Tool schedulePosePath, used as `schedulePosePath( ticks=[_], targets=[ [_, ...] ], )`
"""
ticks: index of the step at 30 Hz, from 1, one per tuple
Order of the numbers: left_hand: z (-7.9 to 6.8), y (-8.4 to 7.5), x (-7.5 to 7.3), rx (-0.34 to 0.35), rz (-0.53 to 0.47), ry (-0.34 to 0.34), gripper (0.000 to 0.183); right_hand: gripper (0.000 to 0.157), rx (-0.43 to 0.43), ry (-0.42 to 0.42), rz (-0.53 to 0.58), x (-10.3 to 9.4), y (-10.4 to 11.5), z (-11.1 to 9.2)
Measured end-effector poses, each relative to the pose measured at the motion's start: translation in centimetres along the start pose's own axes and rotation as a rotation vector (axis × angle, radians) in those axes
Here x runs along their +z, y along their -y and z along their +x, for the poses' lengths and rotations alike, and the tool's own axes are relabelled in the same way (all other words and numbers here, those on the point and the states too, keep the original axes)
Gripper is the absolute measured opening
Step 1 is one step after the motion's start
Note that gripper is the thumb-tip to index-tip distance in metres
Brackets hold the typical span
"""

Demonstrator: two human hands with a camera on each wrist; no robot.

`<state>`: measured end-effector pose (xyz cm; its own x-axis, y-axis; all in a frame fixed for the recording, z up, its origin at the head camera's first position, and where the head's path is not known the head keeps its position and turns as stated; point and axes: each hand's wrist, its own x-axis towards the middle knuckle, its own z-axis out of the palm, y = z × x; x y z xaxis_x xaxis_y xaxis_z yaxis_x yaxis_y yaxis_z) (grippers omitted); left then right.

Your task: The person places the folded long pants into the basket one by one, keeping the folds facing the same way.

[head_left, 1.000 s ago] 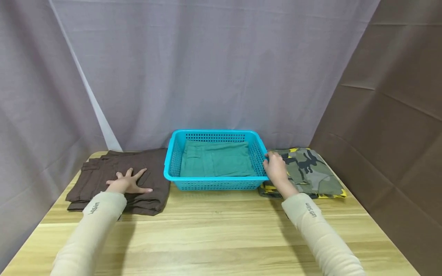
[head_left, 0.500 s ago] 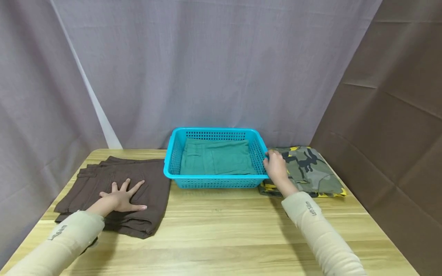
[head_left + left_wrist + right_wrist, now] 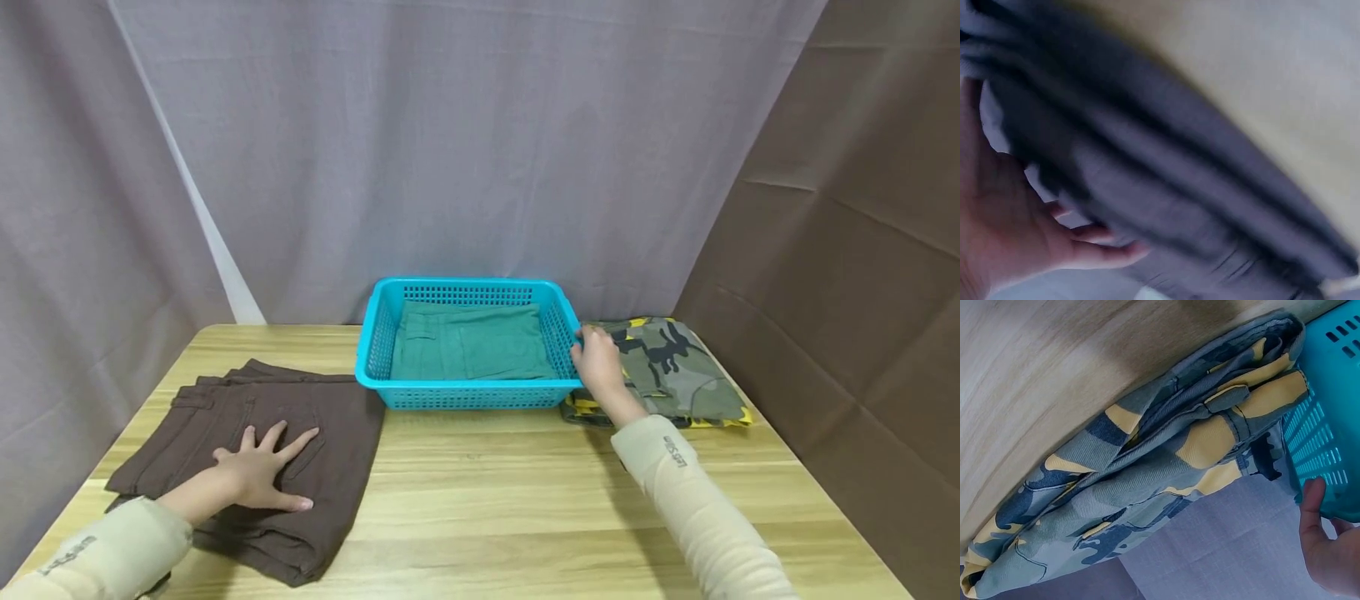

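Observation:
Folded brown trousers [image 3: 337,467] lie at the left of the table, a back pocket showing on top. My left hand [image 3: 258,477] rests on them with its fingers spread. In the left wrist view, the fingers of the left hand [image 3: 1029,231] lie along the layered trousers [image 3: 1141,156]. At the centre back stands a blue plastic basket [image 3: 472,384] with folded green trousers [image 3: 487,343] lying flat inside. My right hand [image 3: 598,364] grips the basket's right rim; in the right wrist view, the thumb of the right hand [image 3: 1332,553] is outside the basket's wall.
Folded camouflage trousers [image 3: 686,371] with yellow patches lie right of the basket, partly behind the right hand. A grey curtain [image 3: 465,150] hangs behind the wooden table [image 3: 480,500], and a brown cloth [image 3: 847,292] hangs along its right side.
The left hand has slid the brown trousers toward the front edge, away from the back of the table. The right hand and the basket have stayed in place.

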<state>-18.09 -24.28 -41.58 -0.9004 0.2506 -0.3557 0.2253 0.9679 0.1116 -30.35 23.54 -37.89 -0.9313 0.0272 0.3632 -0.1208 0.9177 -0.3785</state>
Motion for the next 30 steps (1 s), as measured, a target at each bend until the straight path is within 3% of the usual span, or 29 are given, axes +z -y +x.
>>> schedulePosePath(
  ticks=[4,9,12,16,24,30],
  targets=[
    [0.6,0.6,-2.0,0.067,-0.001,0.027,0.102,0.029,0.011,0.003,0.009,0.0,0.0,0.1],
    [1.5,2.9,-4.0,0.184,-0.096,0.065,0.101,0.029,0.023,0.004,0.002,-0.1,0.0,0.1],
    [2.1,4.6,-4.7,0.175,-0.098,0.081,0.108,0.029,0.022,0.009,-0.007,-0.2,0.0,0.1],
    [3.3,6.1,-5.1,0.170,0.005,0.028,0.112,0.029,0.025,0.020,-0.010,-0.1,0.2,0.0],
    [6.0,5.9,-5.0,0.207,0.112,0.058,0.126,0.029,0.041,0.015,-0.001,-0.1,0.2,-0.2],
    [5.6,5.5,-4.9,0.188,0.090,0.085,0.128,0.029,0.047,0.020,-0.006,-0.1,0.2,0.1]
  ],
)
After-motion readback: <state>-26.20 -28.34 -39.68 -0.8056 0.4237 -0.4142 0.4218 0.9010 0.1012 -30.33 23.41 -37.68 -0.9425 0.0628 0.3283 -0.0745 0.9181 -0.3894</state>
